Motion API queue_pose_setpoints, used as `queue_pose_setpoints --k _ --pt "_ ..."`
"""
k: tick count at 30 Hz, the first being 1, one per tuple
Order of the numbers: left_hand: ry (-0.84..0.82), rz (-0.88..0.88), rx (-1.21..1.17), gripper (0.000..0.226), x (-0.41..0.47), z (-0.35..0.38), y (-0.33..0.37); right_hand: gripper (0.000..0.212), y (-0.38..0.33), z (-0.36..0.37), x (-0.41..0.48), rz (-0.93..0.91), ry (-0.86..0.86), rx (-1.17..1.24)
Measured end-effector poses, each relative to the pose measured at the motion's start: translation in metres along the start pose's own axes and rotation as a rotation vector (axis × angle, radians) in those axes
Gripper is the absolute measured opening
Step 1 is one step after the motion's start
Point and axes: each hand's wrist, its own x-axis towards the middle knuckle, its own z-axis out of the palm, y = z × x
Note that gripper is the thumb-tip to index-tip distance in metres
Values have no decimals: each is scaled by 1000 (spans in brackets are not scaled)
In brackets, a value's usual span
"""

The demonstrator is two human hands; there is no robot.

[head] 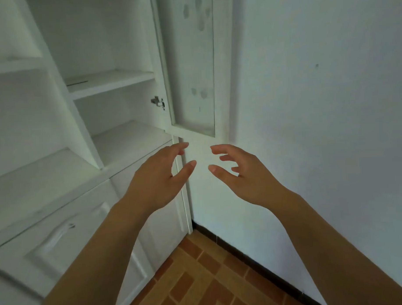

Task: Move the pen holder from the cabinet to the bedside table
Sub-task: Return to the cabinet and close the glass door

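Pen holder: not visible on the white cabinet [115,80] shelves at upper left, so its weight, stiffness and best hold cannot be judged. Left hand [158,179] and right hand [239,173], centre frame, each show an empty grip, fingers spread apart.

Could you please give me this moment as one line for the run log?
left hand: open, empty | right hand: open, empty | cabinet: door open, shelves bare | pen holder: not in view

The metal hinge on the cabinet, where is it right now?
In the head view the hinge sits left of centre, on the cabinet's right inner wall between two shelves, beside the open glass door and above the left hand.
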Motion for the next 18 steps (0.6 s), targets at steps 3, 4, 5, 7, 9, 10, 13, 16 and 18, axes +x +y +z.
queue_pose_setpoints --k 3,4,5,7,9,10,13,16,18 --pt "29 11 -10 53 66 12 -2 46 26 -22 60 -27 2 9" --pt "36 21 -5 53 81 14 -1 45 31 -29 75 -38 4 8" --pt "43 32 -1 53 102 18 0 44 40 -37 95 -49 11 3" --pt "69 51 -9 52 142 27 3 44 56 -54 130 -69 32 -9" --pt "92 71 -35 50 176 35 7 44 69 -70 160 -80 61 -7" --pt "100 80 -39 50 192 38 9 44 75 -77 173 -83 74 0" --pt "105 117 -13 52 230 44 15 44 85 -96 208 -90 116 6" --pt "128 157 -12 53 264 43 19 44 91 -112 236 -97 154 21" --pt "142 158 -17 53 283 42 22 46 94 -119 250 -115 183 17"
